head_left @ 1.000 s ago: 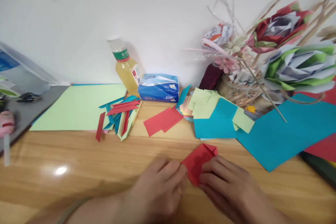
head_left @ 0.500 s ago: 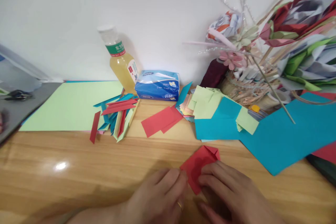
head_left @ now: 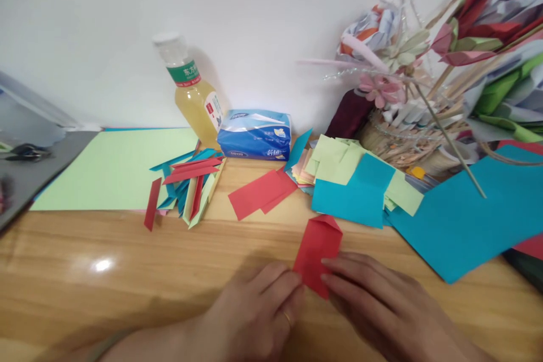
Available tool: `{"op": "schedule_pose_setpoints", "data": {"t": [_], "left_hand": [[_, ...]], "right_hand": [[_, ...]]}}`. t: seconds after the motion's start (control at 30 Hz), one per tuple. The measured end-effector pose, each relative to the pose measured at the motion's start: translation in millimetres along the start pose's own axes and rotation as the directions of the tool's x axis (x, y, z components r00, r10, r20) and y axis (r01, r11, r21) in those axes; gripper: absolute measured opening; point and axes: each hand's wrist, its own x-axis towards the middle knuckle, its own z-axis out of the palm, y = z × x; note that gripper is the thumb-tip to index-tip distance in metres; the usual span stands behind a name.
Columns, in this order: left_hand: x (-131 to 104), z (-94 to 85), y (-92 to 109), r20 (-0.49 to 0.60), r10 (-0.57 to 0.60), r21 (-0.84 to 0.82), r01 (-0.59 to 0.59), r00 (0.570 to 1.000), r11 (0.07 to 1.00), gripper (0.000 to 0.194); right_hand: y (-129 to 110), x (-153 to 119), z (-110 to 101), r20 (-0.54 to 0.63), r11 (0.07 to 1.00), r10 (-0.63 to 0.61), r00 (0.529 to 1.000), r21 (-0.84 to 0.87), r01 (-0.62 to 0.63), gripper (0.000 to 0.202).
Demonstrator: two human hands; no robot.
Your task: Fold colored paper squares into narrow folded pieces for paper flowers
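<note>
A red piece of paper (head_left: pixel 316 257) with its top corners folded in is between my hands, near the front of the table. My left hand (head_left: pixel 263 308) pinches its lower left edge, fingers curled and a ring on one of them. From the right, my right hand (head_left: pixel 382 300) grips the opposite edge, with fingertips over the paper's face and the thumb hidden underneath. Just beyond lie two flat red paper rectangles (head_left: pixel 254 195), partly overlapping. A pile of folded strips (head_left: pixel 195 181) in red, teal and pale green sits further left.
Behind stand a tissue pack (head_left: pixel 254 136) and a bottle of yellow drink (head_left: pixel 195 102). Green and teal slips (head_left: pixel 352 198) are stacked right of centre. Large teal sheets (head_left: pixel 462 226) and a basket of paper flowers (head_left: pixel 390 130) occupy the right. A pale green sheet (head_left: pixel 106 175) lies left.
The red paper has turned to stand more upright, its folded end swinging left and away from me. My right hand has shifted along its right edge; my left hand keeps its pinch.
</note>
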Motion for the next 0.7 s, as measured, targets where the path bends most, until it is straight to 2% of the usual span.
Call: {"op": "schedule_pose_setpoints", "data": {"t": [0.07,0.27,0.43,0.57,0.7], "left_hand": [[-1,1.0,0,0.011,-0.009,0.001,0.009,1.000,1.000,0.034],[-4,2.5,0,0.109,-0.006,0.025,0.004,0.994,1.000,0.022],[-1,-0.1,1,0.079,0.004,0.040,-0.007,0.997,0.999,0.030],[-1,0.7,2,0.060,-0.001,0.065,-0.003,0.998,0.998,0.036],[-1,1.8,4,0.002,0.018,0.075,-0.018,1.000,0.997,0.042]], "right_hand": [[2,-1,0,-0.013,0.999,0.037,0.999,0.016,-0.037,0.030],[5,0,2,-0.023,0.997,-0.010,1.000,0.078,0.012,0.024],[5,5,7,0.007,0.990,0.002,1.000,0.138,-0.003,0.017],[1,12,6,0.037,0.968,0.107,0.994,0.222,-0.113,0.014],[-5,16,6,0.093,0.917,0.252,0.963,0.294,-0.269,0.013]]}}
